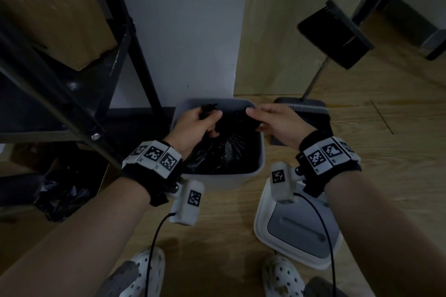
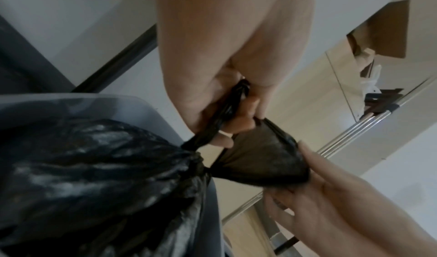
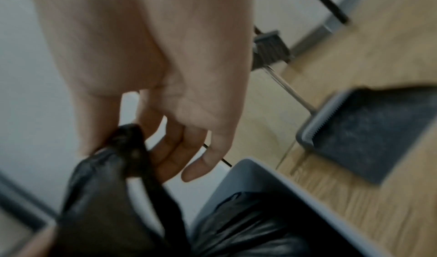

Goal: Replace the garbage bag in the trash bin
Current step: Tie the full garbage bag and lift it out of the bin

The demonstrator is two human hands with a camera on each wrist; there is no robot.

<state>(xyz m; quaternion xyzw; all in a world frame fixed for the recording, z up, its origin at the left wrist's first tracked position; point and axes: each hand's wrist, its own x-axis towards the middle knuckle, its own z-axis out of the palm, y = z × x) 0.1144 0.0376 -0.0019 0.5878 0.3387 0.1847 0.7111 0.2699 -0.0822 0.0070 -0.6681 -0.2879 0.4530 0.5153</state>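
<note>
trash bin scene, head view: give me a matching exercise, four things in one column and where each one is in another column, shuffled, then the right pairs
Things:
1. full black garbage bag
2. trash bin lid
3. dustpan
4. cardboard box

Places:
A. on the black shelf rack, upper left
B. inside the grey trash bin, its two top ends held by the left hand and the right hand
C. flat on the wooden floor, by the person's right foot
D. on the floor just right of the bin, behind the right hand

Pairs: 1-B, 2-C, 3-D, 4-A
</note>
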